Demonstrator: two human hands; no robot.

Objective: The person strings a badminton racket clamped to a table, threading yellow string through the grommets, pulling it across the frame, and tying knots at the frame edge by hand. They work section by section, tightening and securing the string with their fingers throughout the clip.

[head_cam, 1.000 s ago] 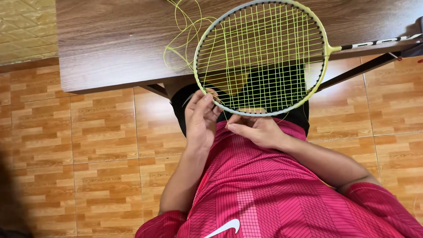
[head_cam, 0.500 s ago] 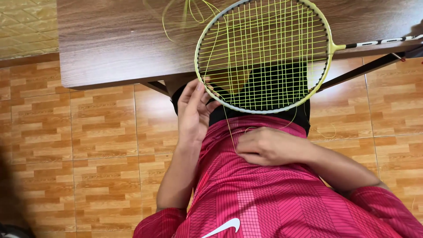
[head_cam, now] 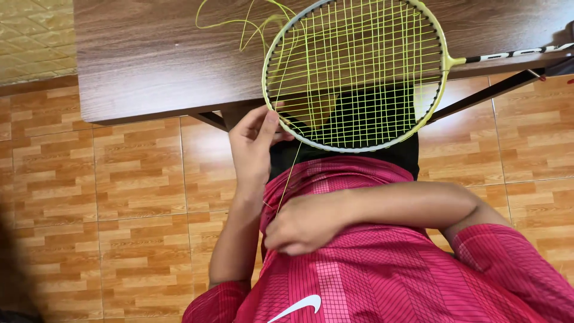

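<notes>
String [head_cam: 289, 173] (taut) between both hands

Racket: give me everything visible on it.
The racket has a pale yellow-green oval frame, partly strung with yellow-green string, and a dark shaft running right out of view. It lies flat on the wooden table, head overhanging the near edge. Loose string loops behind it. The left hand touches the lower rim; the right hand pulls one strand taut.

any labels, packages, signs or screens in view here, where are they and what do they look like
Printed marking on the racket shaft: top right over the table edge, white letters on black.
Logo on the shirt: bottom centre, white curved mark on red fabric.
No packages, signs or screens.
</notes>
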